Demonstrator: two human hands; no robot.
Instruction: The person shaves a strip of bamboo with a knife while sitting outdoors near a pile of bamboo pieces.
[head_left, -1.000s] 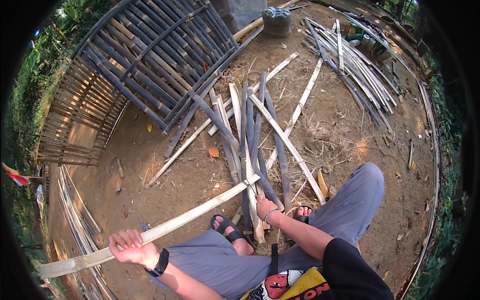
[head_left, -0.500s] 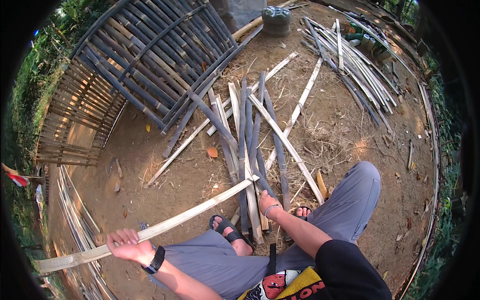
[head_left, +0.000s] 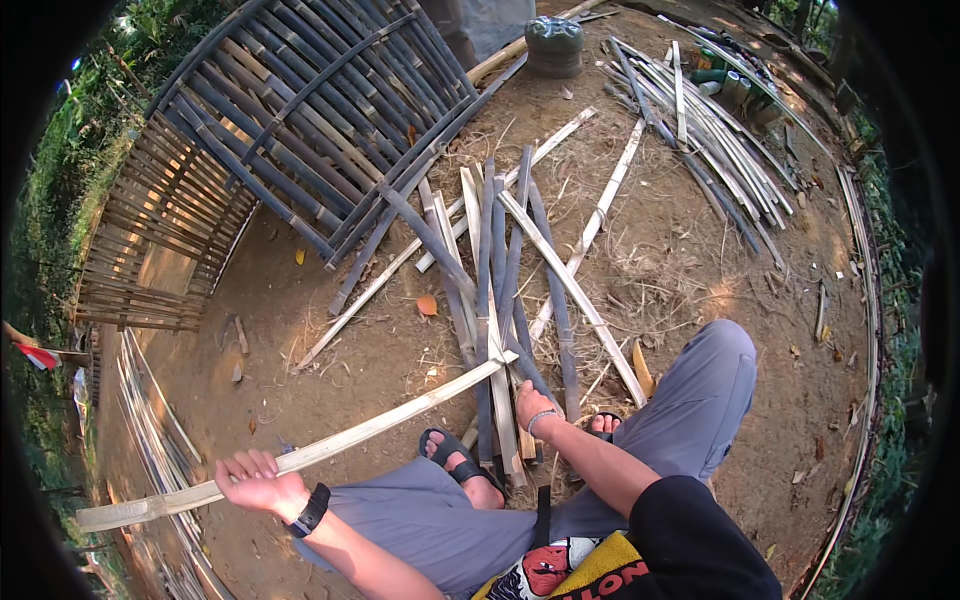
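My left hand [head_left: 260,482] is wrapped round a long pale split-bamboo strip [head_left: 390,417] near its left end. The strip slants up to the right across my lap, its far end above the pile between my feet. Close to that end is my right hand [head_left: 534,402], its fingers closed. What they grip, if anything, is hidden; a dark bamboo piece lies right by the fingertips. Beneath, dark bamboo slats [head_left: 484,300] and pale slats [head_left: 575,285] lie crossed over each other on the ground.
A dark bamboo slatted frame [head_left: 320,90] leans at the far left beside a lighter slatted panel [head_left: 150,240]. Pale strips [head_left: 715,130] are heaped at the far right, and more strips [head_left: 160,440] lie at left. A round dark seat-like object [head_left: 553,48] stands at the back.
My left hand and the left end of the bamboo strip sit slightly higher. My right hand has stayed in nearly the same place.
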